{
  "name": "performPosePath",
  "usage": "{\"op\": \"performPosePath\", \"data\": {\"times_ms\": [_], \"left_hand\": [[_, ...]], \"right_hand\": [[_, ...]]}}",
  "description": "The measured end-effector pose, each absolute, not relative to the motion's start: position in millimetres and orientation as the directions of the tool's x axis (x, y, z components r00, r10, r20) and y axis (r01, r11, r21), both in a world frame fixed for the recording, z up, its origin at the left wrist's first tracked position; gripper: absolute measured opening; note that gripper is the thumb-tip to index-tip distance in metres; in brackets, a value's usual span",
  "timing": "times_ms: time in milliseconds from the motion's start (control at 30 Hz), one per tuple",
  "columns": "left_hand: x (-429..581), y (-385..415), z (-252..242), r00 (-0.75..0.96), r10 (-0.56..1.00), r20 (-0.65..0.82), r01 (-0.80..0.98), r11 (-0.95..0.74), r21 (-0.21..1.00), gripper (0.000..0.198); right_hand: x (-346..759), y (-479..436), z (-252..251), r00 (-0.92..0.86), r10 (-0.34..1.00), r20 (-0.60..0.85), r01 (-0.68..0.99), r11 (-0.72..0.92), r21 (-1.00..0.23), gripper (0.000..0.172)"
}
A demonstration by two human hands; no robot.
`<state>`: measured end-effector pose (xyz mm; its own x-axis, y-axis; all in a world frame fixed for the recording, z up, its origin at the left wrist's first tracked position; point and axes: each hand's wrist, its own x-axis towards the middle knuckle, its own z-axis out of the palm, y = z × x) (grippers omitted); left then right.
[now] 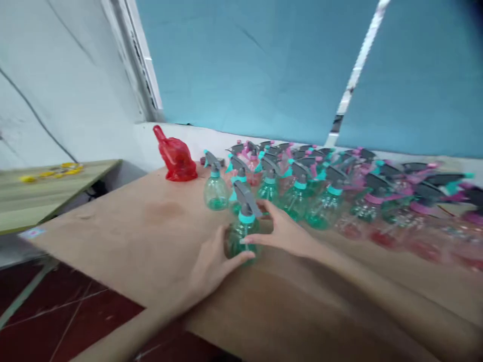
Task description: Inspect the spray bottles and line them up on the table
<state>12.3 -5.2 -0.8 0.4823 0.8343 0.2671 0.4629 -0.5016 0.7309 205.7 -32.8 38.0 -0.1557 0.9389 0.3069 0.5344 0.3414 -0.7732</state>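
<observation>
A green spray bottle [242, 230] with a teal collar and grey trigger head stands upright on the brown board [124, 236]. My left hand [212, 264] cups its left side from below. My right hand [284, 233] wraps its right side, thumb at the front. Both hands touch the bottle. Behind it stand several more green spray bottles [298, 196], and pink ones [381, 211] stretch off to the right.
A red plastic bag [175, 157] sits at the board's far left corner. A green-topped table [41, 193] with yellow bits on it stands at left, lower than the board. Blue wall panels rise behind. Dark red floor tiles [68, 322] lie below left.
</observation>
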Motion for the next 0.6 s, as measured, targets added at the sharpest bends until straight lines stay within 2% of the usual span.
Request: {"op": "performPosePath", "data": {"times_ms": [100,267,367,500,600], "left_hand": [[51,-21,-3,0.585,0.776,0.236,0.455,-0.555,0.696,0.058],[116,-44,-5,0.714,0.672,0.198,0.347,-0.585,0.733,0.063],[151,-54,-10,0.756,0.623,0.200,0.306,-0.607,0.733,0.064],[187,-65,-20,0.797,0.549,0.252,0.228,-0.659,0.717,0.076],[204,-70,-26,0.856,0.435,0.280,0.138,-0.714,0.686,0.082]], "right_hand": [[227,-56,46,-0.055,0.932,0.358,0.525,0.332,-0.784,0.067],[274,-91,40,0.213,0.892,0.398,0.505,0.248,-0.827,0.048],[302,-108,32,0.277,0.860,0.429,0.486,0.260,-0.835,0.039],[335,-129,27,0.324,0.832,0.449,0.526,0.237,-0.817,0.025],[354,-143,28,0.342,0.818,0.463,0.546,0.227,-0.806,0.027]]}}
